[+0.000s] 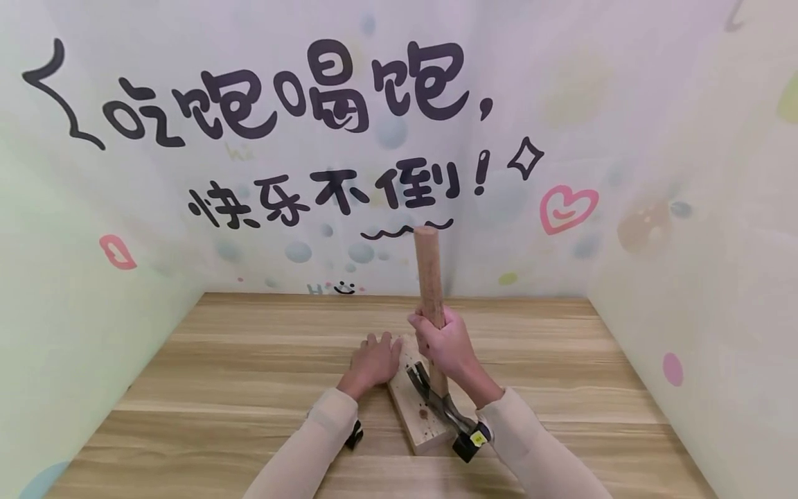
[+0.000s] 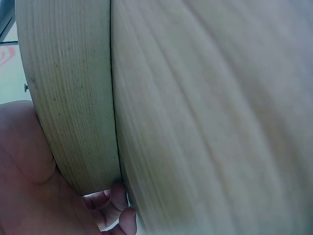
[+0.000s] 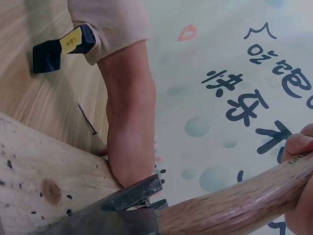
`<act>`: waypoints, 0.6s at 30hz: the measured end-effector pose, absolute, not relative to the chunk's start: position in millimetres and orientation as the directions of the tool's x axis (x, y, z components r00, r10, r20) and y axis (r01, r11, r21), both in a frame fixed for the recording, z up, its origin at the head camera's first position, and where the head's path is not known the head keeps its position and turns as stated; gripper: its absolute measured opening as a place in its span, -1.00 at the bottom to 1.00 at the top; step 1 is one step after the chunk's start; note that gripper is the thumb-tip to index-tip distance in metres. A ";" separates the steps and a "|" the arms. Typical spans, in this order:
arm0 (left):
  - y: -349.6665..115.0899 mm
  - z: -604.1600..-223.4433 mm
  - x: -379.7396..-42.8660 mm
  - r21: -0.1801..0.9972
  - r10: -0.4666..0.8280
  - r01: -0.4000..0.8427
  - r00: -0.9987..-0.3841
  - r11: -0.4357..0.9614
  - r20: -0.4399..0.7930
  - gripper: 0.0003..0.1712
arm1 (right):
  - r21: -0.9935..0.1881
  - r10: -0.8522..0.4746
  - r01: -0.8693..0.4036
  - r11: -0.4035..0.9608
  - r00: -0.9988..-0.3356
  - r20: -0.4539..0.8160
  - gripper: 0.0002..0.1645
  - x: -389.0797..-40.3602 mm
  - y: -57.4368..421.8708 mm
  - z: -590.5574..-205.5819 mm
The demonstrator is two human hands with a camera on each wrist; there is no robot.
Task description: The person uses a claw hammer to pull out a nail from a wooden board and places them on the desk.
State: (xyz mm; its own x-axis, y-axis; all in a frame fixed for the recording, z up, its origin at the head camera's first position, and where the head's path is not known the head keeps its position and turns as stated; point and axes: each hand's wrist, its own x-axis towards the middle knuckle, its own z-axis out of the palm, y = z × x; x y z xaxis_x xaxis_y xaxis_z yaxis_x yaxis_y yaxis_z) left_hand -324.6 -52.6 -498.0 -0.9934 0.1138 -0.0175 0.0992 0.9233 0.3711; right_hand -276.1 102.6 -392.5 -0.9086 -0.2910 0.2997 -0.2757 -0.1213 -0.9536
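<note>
A claw hammer (image 1: 430, 277) stands nearly upright, wooden handle up and dark metal head down over a pale wooden board (image 1: 411, 426). My right hand (image 1: 450, 343) grips the handle around its middle. At the board's far left side, my left hand (image 1: 374, 360) holds it; the left wrist view shows the fingers (image 2: 117, 196) bent around its end. A small nail (image 2: 26, 88) pokes up past the board's upper edge in that view. In the right wrist view, the hammer's claw (image 3: 139, 191) is close to the board's face, and a thin dark nail (image 3: 87, 118) shows beyond the board's edge.
The board lies on a wood-grain table (image 1: 249, 374). Behind it rises a pale wall (image 1: 530, 256) with large black lettering and a pink heart; side walls flank the table. Small black wrist cameras sit at both cuffs. The board's face has a dark knot and several dark marks.
</note>
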 end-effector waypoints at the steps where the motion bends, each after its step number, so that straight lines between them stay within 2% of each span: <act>1: -52.7 -499.0 -324.8 0.371 0.112 0.099 -0.994 0.923 -0.013 -0.38 | -0.947 -0.288 -0.291 -0.134 -0.903 0.318 -0.65 -274.9 103.5 -392.9; 6: -52.8 -501.4 -325.6 0.370 0.107 0.097 -0.994 0.924 -0.007 -0.39 | -0.928 -0.315 -0.341 -0.146 -0.874 0.371 -0.65 -271.8 103.7 -394.0; 11: -52.9 -501.6 -325.9 0.368 0.107 0.098 -0.994 0.924 -0.003 -0.39 | -0.925 -0.313 -0.356 -0.132 -0.871 0.380 -0.70 -270.5 103.7 -394.3; 18: -52.3 -502.5 -327.0 0.353 0.100 0.095 -0.995 0.931 0.003 -0.39 | -0.922 -0.308 -0.359 -0.148 -0.869 0.388 -0.66 -269.7 103.5 -393.7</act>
